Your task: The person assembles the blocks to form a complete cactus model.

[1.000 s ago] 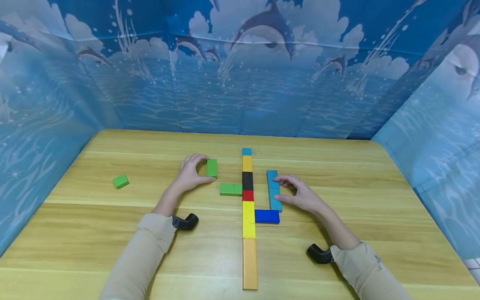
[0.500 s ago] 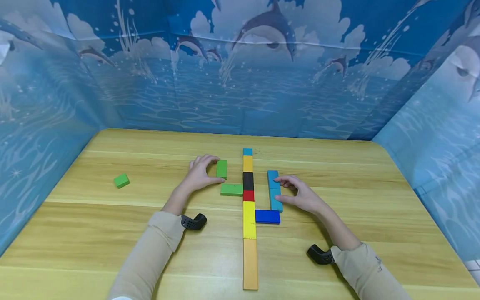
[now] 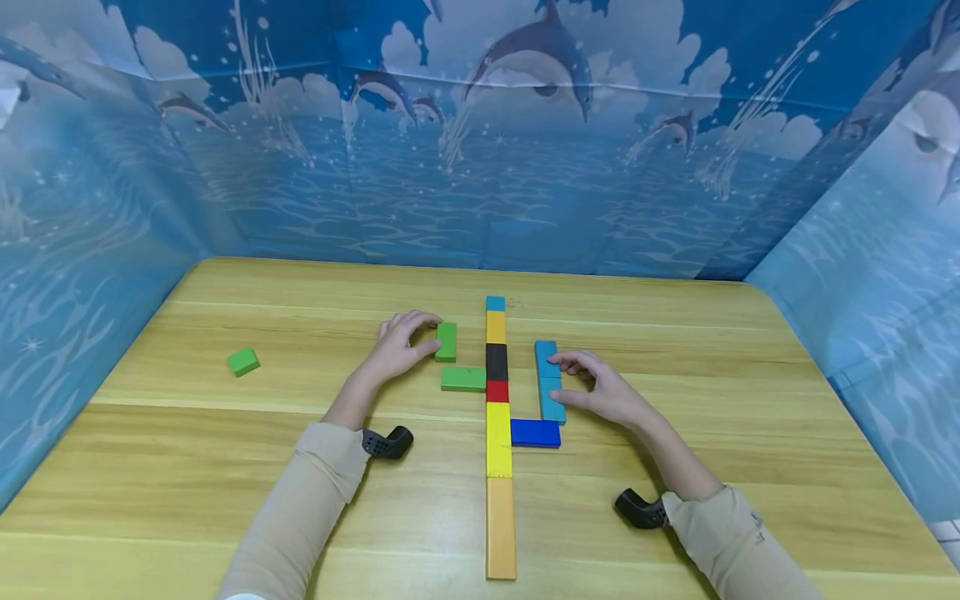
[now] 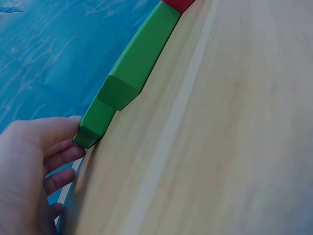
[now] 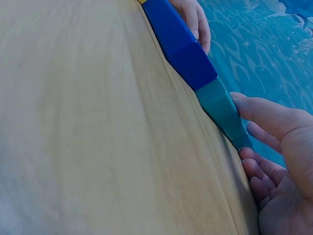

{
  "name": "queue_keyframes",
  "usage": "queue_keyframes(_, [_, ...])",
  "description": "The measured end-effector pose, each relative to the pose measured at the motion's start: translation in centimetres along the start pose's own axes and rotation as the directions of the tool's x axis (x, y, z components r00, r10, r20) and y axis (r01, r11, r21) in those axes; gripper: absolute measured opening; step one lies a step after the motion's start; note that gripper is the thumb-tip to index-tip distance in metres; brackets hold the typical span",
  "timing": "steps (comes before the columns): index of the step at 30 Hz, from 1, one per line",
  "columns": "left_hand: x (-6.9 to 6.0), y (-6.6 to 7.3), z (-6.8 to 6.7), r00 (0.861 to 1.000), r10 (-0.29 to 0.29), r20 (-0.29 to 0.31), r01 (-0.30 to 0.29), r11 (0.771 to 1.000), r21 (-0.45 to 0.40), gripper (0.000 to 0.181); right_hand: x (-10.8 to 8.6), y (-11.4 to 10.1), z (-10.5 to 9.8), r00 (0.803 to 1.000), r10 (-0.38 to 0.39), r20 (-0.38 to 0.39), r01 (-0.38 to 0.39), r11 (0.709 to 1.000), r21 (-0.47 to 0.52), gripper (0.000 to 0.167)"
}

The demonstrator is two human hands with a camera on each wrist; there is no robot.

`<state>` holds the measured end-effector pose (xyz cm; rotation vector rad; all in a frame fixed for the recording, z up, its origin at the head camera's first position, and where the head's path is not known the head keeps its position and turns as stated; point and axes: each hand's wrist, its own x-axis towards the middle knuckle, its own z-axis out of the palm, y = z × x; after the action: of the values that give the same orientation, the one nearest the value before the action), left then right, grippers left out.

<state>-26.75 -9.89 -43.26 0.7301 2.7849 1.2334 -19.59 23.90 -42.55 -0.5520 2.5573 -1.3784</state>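
Note:
In the head view my left hand [image 3: 397,346] lies beside a green block [image 3: 446,342]. Its thumb touches the block's left long side, and a fingertip rests near the far corner. Just below, a second green block [image 3: 462,379] lies crosswise, its right end against the central row. My right hand [image 3: 600,387] touches the right side of two light blue blocks set end to end: fingers at the upper block [image 3: 546,358], thumb at the lower block [image 3: 552,401]. Under them a dark blue block [image 3: 536,433] reaches to the yellow block [image 3: 498,440] of the row.
The central row runs from a tan block [image 3: 501,529] up through the yellow, a red block [image 3: 497,392], a black block [image 3: 497,362], an orange block [image 3: 496,327] and a small light blue block [image 3: 495,303]. A loose green block [image 3: 243,362] lies far left. Dolphin-printed cloth surrounds the table.
My left hand has carried the green block rightward toward the row, and its thumb has shifted from the near end to the left side. The right hand stays at the light blue blocks.

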Motion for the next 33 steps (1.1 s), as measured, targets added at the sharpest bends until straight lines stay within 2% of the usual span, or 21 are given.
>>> queue_keyframes(18, [-0.05, -0.44, 0.08, 0.999, 0.034, 0.0, -0.034, 0.999, -0.019, 0.038, -0.05, -0.11, 0.05, 1.0, -0.014, -0.004, 0.014, 1.0, -0.011, 0.049])
queue_keyframes(33, [-0.06, -0.47, 0.09, 1.0, 0.031, 0.004, -0.031, 0.999, -0.029, 0.036, 0.05, 0.2, 0.0, 1.0, -0.015, -0.005, 0.015, 1.0, -0.021, 0.048])
